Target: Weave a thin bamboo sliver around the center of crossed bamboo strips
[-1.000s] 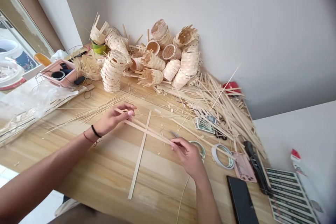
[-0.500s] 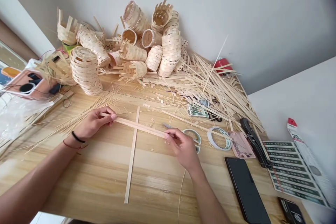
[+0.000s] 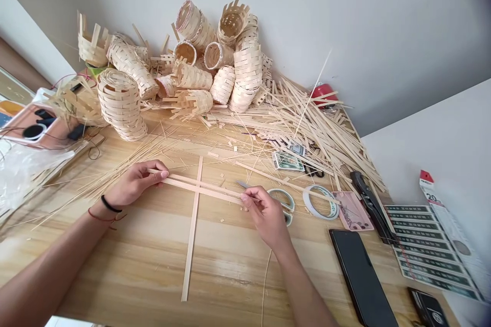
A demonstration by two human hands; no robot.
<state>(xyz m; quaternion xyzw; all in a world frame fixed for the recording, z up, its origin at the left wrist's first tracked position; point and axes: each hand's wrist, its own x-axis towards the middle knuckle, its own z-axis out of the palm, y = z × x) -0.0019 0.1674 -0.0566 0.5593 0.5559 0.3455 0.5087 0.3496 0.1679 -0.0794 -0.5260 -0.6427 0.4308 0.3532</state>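
Note:
Two thin wooden strips (image 3: 203, 188) run roughly side by side across the view, with a narrow gap between them near the middle. My left hand (image 3: 140, 180) pinches their left ends between thumb and fingers. At the right ends, the thumb and fingers of my right hand (image 3: 264, 209) are closed on them too. A single wooden strip (image 3: 191, 242) lies lengthwise on the wooden table (image 3: 134, 265), crossing beneath the held strips. Whether the held strips touch it, I cannot tell.
Woven baskets (image 3: 247, 69) and a heap of loose strips (image 3: 322, 127) fill the back. On the right are scissors (image 3: 282, 196), a tape roll (image 3: 320, 203), a pink tray (image 3: 353, 212), a phone (image 3: 362, 276) and a black cutter (image 3: 370, 204). An orange box (image 3: 53, 130) stands left.
The two held strips have spread apart, showing a gap between them. My left hand has shifted slightly left and down, while my right hand has barely moved.

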